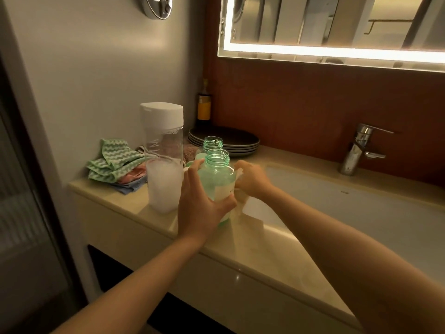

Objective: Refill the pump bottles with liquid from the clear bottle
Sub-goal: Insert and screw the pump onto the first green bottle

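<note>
Left hand (199, 203) wraps open-necked green translucent plastic bottle (218, 179) from left, thumb across label. Right hand (250, 180) curled against bottle's right side; grip unclear. Bottle upright on beige countertop (134, 203). Second green bottle (213, 142) just behind. Tall clear white-capped bottle (163, 160) just left of left hand.

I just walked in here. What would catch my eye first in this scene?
Two hands meet at mid-counter: the left hand grips the front green bottle, whose neck is open, and the right hand is at its other side. Left of them stands a tall clear bottle with a white cap, partly filled with whitish liquid. Above the sink glows a lit mirror.
</note>
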Demonstrator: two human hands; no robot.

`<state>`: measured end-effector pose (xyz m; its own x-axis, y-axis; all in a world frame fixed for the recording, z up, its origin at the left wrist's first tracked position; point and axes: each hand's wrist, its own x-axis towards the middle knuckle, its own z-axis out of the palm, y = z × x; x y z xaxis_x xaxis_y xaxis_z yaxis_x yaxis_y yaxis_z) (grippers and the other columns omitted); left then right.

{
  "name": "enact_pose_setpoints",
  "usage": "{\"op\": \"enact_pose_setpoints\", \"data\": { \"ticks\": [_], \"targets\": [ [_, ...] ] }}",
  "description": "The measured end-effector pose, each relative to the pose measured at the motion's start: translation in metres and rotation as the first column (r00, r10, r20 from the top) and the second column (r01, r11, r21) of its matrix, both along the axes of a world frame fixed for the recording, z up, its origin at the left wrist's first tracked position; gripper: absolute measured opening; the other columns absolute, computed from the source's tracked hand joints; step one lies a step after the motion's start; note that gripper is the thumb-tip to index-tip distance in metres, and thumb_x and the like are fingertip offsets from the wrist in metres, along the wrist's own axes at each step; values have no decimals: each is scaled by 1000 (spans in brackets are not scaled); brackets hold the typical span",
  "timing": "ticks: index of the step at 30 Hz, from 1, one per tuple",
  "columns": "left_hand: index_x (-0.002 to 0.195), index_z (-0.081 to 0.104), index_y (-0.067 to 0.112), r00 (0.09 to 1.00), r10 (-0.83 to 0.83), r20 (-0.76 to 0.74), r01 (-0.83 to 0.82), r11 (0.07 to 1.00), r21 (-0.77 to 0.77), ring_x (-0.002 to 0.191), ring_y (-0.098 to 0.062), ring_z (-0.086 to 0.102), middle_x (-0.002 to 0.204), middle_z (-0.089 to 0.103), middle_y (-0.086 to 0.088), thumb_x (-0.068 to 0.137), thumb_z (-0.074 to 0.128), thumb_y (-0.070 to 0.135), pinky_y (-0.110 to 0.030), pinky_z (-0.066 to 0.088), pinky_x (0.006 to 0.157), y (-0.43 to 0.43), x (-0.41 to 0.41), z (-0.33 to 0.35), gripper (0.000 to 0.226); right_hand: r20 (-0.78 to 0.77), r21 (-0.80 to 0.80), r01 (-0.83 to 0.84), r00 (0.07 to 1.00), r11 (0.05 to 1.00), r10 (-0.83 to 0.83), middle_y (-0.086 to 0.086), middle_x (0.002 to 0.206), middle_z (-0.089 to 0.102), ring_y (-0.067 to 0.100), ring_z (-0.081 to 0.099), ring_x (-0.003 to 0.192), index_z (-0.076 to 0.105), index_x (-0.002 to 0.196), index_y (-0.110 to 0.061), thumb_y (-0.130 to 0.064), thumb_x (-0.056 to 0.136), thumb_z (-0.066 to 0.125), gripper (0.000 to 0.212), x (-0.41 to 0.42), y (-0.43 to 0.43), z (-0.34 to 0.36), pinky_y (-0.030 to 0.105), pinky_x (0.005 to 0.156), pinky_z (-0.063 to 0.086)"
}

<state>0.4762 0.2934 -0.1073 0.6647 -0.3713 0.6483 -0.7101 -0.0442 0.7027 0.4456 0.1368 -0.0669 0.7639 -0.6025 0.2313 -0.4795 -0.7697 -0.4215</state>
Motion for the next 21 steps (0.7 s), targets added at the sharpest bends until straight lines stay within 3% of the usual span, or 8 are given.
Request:
{"op": "enact_pose_setpoints", "data": {
  "ticks": [4, 8, 14, 21],
  "targets": [
    [135, 27, 22, 1000, -12, -25, 12, 1000, -2, 112, -19, 49, 133, 45, -2, 61, 81, 27, -27, 43, 80, 0, -1, 1, 92, 172, 68, 37, 984, 997, -48, 9, 104, 64, 21, 57, 90, 57, 112, -14, -27, 79, 69, 38, -14, 3, 26, 31, 73, 46],
    [134, 25, 27, 997, 23, -72, -22, 1000, 17, 110, -20, 52, 131, 47, 0, 60, 81, 31, -29, 45, 79, -1, -5, 3, 93, 395, 221, -50, 917, 974, -43, 9, 99, 63, 22, 62, 85, 58, 109, -16, -29, 76, 73, 38, -37, 15, 55, 36, 73, 52],
    [136, 25, 25, 997, 51, -52, -46, 995, 90, 111, -25, 52, 131, 48, -3, 61, 81, 33, -36, 48, 79, 3, -6, 4, 93, 697, 326, -246, 715, 913, -56, 11, 97, 68, 22, 67, 86, 53, 110, -15, -31, 81, 69, 37, -56, 44, 99, 35, 78, 56],
    [136, 23, 29, 996, 54, -73, -48, 995, 91, 108, -25, 54, 129, 50, -2, 62, 79, 36, -34, 47, 77, 4, -8, 3, 93, 901, 205, -329, 431, 922, -46, 5, 104, 63, 16, 66, 89, 46, 108, -19, -26, 83, 66, 33, -53, 72, 131, 21, 73, 55]
  ]
}}
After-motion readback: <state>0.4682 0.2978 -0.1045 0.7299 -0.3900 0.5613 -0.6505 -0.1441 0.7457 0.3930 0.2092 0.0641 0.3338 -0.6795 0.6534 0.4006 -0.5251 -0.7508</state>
